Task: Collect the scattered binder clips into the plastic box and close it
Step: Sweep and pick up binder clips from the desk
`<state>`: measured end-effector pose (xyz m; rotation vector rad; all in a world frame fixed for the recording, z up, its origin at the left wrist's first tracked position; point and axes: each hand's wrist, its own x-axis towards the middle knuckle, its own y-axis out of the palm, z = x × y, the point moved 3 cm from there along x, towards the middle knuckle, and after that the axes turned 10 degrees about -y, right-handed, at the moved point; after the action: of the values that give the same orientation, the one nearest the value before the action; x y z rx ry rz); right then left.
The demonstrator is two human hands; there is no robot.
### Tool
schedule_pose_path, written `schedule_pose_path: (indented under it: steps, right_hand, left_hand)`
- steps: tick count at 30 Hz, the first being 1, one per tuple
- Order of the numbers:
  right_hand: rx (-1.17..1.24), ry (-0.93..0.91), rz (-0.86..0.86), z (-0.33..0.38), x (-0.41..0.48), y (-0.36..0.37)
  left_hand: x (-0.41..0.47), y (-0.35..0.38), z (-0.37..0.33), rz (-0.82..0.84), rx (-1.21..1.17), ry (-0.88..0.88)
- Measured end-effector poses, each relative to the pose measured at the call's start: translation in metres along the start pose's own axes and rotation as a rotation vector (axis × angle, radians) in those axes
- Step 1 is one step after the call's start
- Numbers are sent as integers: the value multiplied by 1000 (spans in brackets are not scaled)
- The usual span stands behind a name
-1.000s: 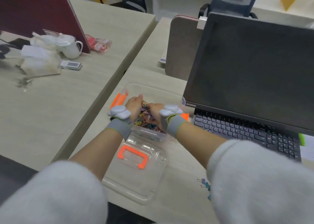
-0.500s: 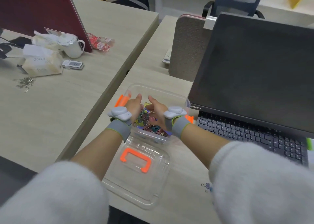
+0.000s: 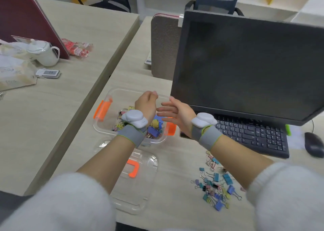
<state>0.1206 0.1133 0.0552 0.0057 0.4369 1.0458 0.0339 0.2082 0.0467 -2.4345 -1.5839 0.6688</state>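
The clear plastic box [image 3: 112, 95] with orange latches stands on the desk in front of the monitor and holds several coloured binder clips [image 3: 156, 128]. Its clear lid [image 3: 140, 195] with an orange handle lies flat on the desk just nearer to me. My left hand [image 3: 146, 102] hovers over the box, its fingers loosely bent away from me with nothing visible in them. My right hand [image 3: 175, 113] is at the box's right edge, fingers straight and spread, empty. A pile of scattered binder clips [image 3: 213, 187] lies on the desk under my right forearm.
A dark monitor [image 3: 245, 64] and black keyboard [image 3: 250, 134] stand right of the box, with a mouse [image 3: 313, 144] at the far right. A grey divider [image 3: 164, 46] stands behind. The left desk carries a white teapot [image 3: 43, 53], a tissue pack and a small device.
Both hands have lifted out of the box and shifted right, the right one leaving the box. The view has turned right, bringing the scattered pile into sight.
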Motion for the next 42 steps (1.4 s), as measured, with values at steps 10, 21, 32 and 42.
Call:
schedule_pose_path:
  steps: [10, 21, 32, 42]
  right_hand:
    - [-141, 34, -308, -37, -70, -141]
    - [-567, 12, -706, -91, -159, -269]
    - [-1138, 143, -668, -134, -207, -329]
    - [-1469, -112, -454, -152, -203, -326]
  left_hand:
    - [-74, 108, -13, 278, 220, 233]
    - [-130, 202, 32, 582, 511, 210]
    - [-149, 253, 51, 563, 787, 415]
    - [-158, 297, 57, 687, 989, 646]
